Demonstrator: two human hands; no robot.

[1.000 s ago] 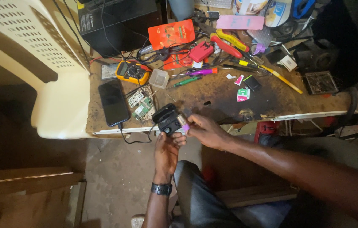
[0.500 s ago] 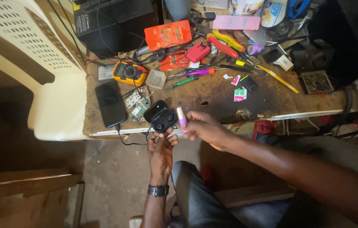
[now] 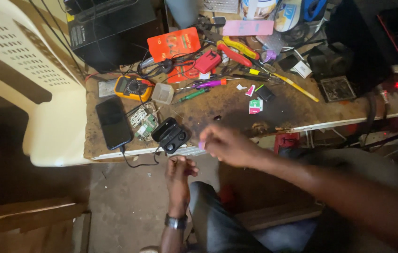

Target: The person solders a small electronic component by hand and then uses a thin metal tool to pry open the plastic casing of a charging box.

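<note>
At the near edge of the workbench (image 3: 302,110), the black earbud case (image 3: 171,135) now lies open on the wood; half a second ago the left hand held it up. That left hand (image 3: 180,171) has dropped below the edge, fingers curled, whether on anything I cannot tell. The right hand (image 3: 225,145) pinches a small pink-purple piece (image 3: 201,145) just beside the case, so the work has moved from the case to this piece. Counted outward: one case, one black phone (image 3: 113,122), one bare circuit board (image 3: 144,122), one orange multimeter (image 3: 133,87), one white plastic chair (image 3: 30,93).
</note>
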